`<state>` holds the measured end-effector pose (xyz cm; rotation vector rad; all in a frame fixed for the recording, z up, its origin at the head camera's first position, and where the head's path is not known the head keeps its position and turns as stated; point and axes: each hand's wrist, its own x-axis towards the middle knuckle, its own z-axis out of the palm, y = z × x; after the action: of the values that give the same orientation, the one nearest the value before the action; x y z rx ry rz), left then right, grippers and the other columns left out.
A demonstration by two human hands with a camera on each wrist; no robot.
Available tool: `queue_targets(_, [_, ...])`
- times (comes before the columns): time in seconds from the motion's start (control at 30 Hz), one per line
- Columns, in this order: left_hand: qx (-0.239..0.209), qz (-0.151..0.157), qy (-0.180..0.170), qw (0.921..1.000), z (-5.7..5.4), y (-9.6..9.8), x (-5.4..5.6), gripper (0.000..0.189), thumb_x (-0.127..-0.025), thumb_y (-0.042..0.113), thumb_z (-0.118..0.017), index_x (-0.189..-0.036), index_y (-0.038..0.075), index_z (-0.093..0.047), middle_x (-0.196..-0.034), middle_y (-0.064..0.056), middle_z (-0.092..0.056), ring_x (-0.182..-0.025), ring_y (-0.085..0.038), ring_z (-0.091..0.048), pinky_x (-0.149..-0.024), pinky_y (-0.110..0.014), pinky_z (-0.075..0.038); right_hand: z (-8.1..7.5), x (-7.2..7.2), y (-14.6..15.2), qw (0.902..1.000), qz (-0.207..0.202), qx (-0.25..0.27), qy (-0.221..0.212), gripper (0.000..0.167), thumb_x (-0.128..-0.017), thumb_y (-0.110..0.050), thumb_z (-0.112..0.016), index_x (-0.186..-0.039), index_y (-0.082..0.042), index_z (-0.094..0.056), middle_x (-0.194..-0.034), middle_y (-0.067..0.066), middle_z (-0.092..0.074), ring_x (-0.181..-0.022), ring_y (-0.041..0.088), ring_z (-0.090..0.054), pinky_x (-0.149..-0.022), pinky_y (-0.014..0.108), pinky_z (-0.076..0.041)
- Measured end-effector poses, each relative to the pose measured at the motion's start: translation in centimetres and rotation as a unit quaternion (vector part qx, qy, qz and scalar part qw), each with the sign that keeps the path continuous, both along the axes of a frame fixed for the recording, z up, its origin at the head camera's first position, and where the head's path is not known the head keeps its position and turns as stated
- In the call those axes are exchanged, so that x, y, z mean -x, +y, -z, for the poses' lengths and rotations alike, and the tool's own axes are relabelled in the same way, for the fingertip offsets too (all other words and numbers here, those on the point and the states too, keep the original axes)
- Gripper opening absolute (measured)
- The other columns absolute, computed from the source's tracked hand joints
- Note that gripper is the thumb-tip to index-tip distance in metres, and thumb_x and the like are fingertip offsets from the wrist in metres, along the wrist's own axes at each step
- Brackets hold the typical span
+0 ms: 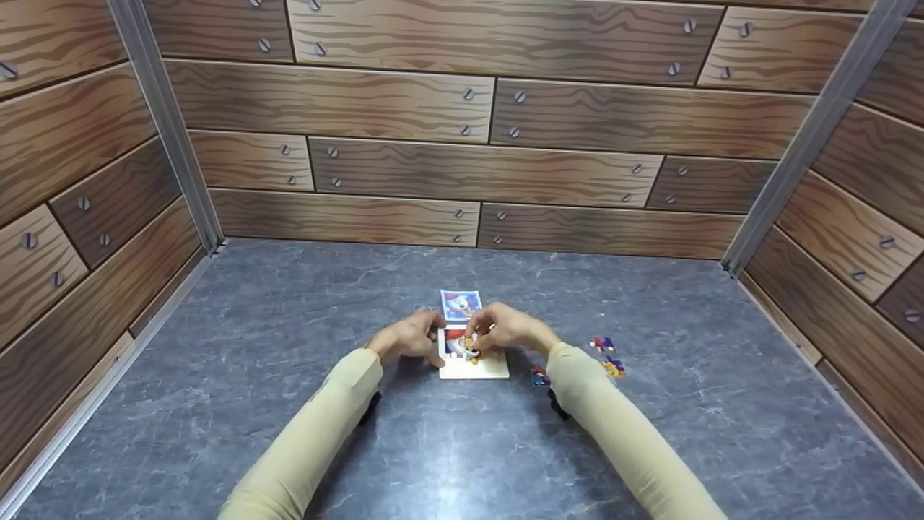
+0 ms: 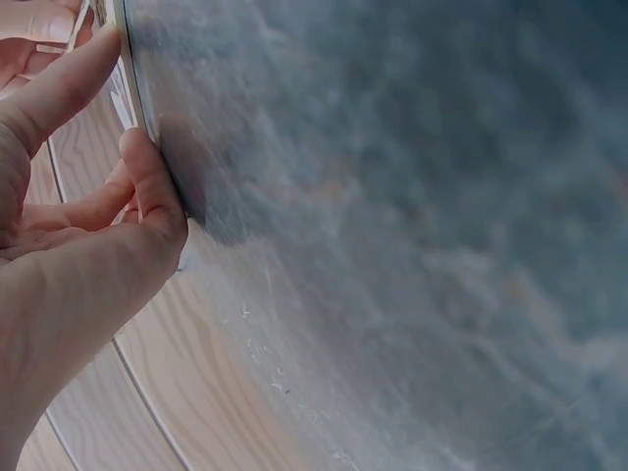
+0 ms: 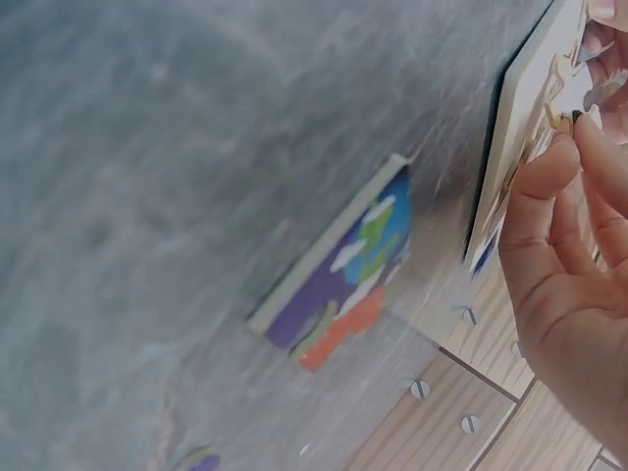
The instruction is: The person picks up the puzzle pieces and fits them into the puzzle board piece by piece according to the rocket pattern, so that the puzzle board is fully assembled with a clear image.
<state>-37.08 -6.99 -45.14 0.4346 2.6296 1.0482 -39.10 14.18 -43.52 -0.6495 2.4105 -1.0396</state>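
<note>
A cream puzzle board (image 1: pixel 473 371) lies on the grey tabletop, with a colourful, partly filled picture in its recess. My left hand (image 1: pixel 410 337) holds the board by its left edge; in the left wrist view, thumb and finger press on that edge. Over the picture, my right hand (image 1: pixel 507 328) pinches a small puzzle piece (image 1: pixel 472 354) with white, yellow and black on it. The right wrist view shows this piece (image 3: pixel 569 93) between thumb and fingertips, over the board. Whether it touches the recess is hard to tell.
A printed picture card (image 1: pixel 461 304) lies just behind the board. A blue and red puzzle piece (image 1: pixel 539 375) rests beside my right wrist. Farther right are several loose pieces (image 1: pixel 612 366) in purple, yellow and red. Wood-patterned walls (image 1: pixel 476 166) enclose the table.
</note>
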Motion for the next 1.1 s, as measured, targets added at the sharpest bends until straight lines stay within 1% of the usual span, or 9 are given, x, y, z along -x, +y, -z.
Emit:
queue_targets(0.23, [-0.006,0.005,-0.001,1.0000,0.06,0.07,0.19,0.056,-0.067,0.003,-0.085,-0.116,0.001,-0.057,-0.105,-0.008,-0.053,-0.095,-0.018,-0.046,-0.088,-0.031,-0.040,-0.10,0.03,-0.11,0.9992,-0.021,-0.014,0.030,0.019,-0.080,0.008,-0.067,-0.100,0.008,-0.066,-0.071,-0.002,-0.055,-0.060,0.007,-0.048,-0.054,0.018,-0.039])
queue_targets(0.37, [-0.009,0.000,-0.011,0.9999,0.09,0.12,0.20,0.058,-0.069,0.003,-0.085,-0.119,0.001,-0.056,-0.105,-0.007,-0.053,-0.095,-0.017,-0.046,-0.088,-0.031,-0.040,0.09,0.09,-0.28,0.9984,-0.022,-0.025,0.045,0.019,-0.080,0.007,-0.067,-0.099,0.006,-0.068,-0.075,-0.001,-0.058,-0.065,0.007,-0.049,-0.057,0.019,-0.039])
queue_targets(0.53, [-0.004,-0.002,-0.010,0.9999,0.05,0.17,0.13,0.060,-0.069,0.004,-0.085,-0.121,0.001,-0.056,-0.105,-0.007,-0.054,-0.097,-0.018,-0.048,-0.093,-0.033,-0.041,0.20,0.09,-0.29,0.9991,-0.016,-0.025,0.029,0.022,-0.079,0.006,-0.069,-0.101,0.004,-0.069,-0.085,0.003,-0.063,-0.074,0.010,-0.052,-0.062,0.020,-0.042])
queue_targets(0.6, [-0.001,-0.001,-0.004,1.0000,-0.05,0.16,0.09,0.059,-0.069,0.004,-0.085,-0.120,0.000,-0.056,-0.106,-0.009,-0.055,-0.096,-0.018,-0.048,-0.093,-0.034,-0.041,0.17,0.12,-0.21,0.9992,-0.024,-0.025,0.021,0.024,-0.078,0.006,-0.071,-0.102,0.004,-0.069,-0.090,0.005,-0.064,-0.078,0.011,-0.052,-0.065,0.021,-0.043])
queue_targets(0.7, [0.001,0.004,0.001,1.0000,-0.24,0.09,0.08,0.058,-0.068,0.004,-0.085,-0.119,0.000,-0.057,-0.105,-0.009,-0.055,-0.095,-0.018,-0.047,-0.092,-0.033,-0.041,0.10,0.13,-0.11,0.9981,-0.045,-0.033,0.026,0.030,-0.075,0.005,-0.077,-0.104,0.003,-0.069,-0.094,0.009,-0.064,-0.081,0.013,-0.052,-0.068,0.021,-0.043])
queue_targets(0.8, [0.002,0.007,0.004,1.0000,-0.27,0.01,0.10,0.056,-0.069,0.005,-0.085,-0.117,0.001,-0.057,-0.105,-0.010,-0.054,-0.094,-0.018,-0.046,-0.089,-0.032,-0.040,0.09,0.06,-0.17,0.9971,-0.058,-0.040,0.026,0.034,-0.073,0.004,-0.079,-0.105,0.002,-0.068,-0.093,0.010,-0.062,-0.079,0.013,-0.051,-0.063,0.021,-0.044])
queue_targets(0.93, [0.000,0.007,0.001,1.0000,-0.08,0.02,0.06,0.057,-0.069,0.004,-0.085,-0.119,0.000,-0.057,-0.104,-0.009,-0.054,-0.094,-0.018,-0.046,-0.088,-0.032,-0.040,0.17,-0.10,-0.27,0.9970,-0.059,-0.045,0.021,0.034,-0.073,0.004,-0.079,-0.106,0.001,-0.068,-0.091,0.009,-0.060,-0.075,0.013,-0.050,-0.056,0.020,-0.043])
queue_targets(1.1, [-0.011,0.007,-0.001,0.9999,0.04,0.09,0.09,0.058,-0.069,0.003,-0.084,-0.119,-0.001,-0.056,-0.103,-0.009,-0.054,-0.094,-0.018,-0.046,-0.088,-0.032,-0.040,0.15,-0.14,-0.19,0.9964,-0.064,-0.045,0.031,0.033,-0.074,0.005,-0.078,-0.105,0.002,-0.068,-0.089,0.009,-0.059,-0.076,0.012,-0.049,-0.058,0.019,-0.041])
